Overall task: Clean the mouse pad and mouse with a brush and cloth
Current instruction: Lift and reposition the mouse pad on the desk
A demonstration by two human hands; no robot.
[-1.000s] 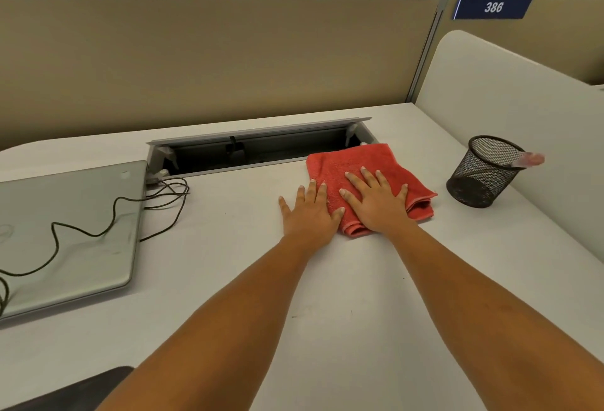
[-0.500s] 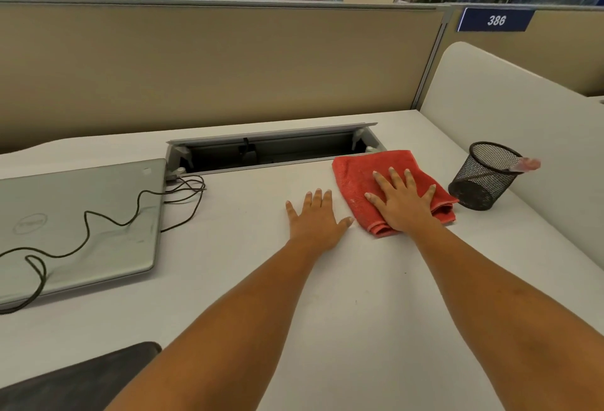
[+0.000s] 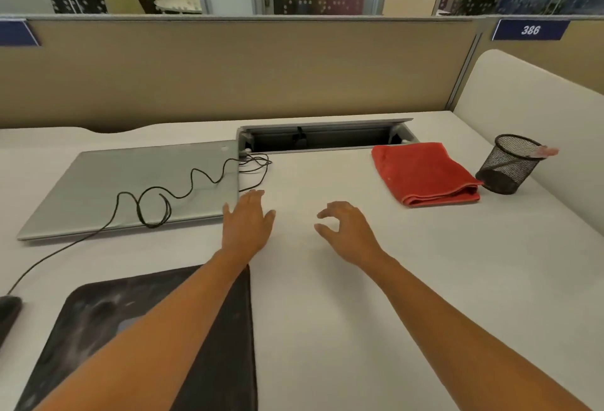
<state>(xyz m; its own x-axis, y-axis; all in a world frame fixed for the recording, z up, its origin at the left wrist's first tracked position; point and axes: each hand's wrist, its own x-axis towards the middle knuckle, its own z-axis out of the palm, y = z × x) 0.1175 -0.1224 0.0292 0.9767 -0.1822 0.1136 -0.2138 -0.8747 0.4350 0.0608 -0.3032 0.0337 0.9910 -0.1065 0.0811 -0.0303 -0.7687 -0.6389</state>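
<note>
Inspector: Hands first. State of each?

Recorder: Left hand (image 3: 248, 224) is flat, palm down, fingers straight, holding nothing. It lies just beside the near right corner of the closed silver laptop (image 3: 130, 188). Whether it touches the white desk (image 3: 359, 312) cannot be told. Right hand (image 3: 346, 227) is over bare desk, fingers loosely curled, thumb apart from the forefinger, nothing in its grasp.

Inspector: Location of the task items?

Recorder: The dark rectangular mouse pad (image 3: 98, 329) lies at the near left, with pale smears on its surface. The left forearm crosses it diagonally and hides a broad band, and its near edge runs out of frame. The black mouse (image 3: 8, 307) sits left of the pad, cut off by the frame edge, so only a rounded part shows. Its thin black cable (image 3: 183, 188) loops across the laptop lid towards the grey recessed cable tray (image 3: 323, 139).

Inspector: And the cloth?

Recorder: The folded red terry cloth (image 3: 425, 172) rests on the desk at the far right, well apart from both hands and just in front of the tray's right end. Just beside it stands the black wire-mesh cup (image 3: 510, 165).

Inspector: Any brush?

Recorder: A pink-ended item (image 3: 545, 151) leans out over the cup's rim. It is blurred and its lower part shows only dimly through the mesh, so what it is cannot be told.
</note>
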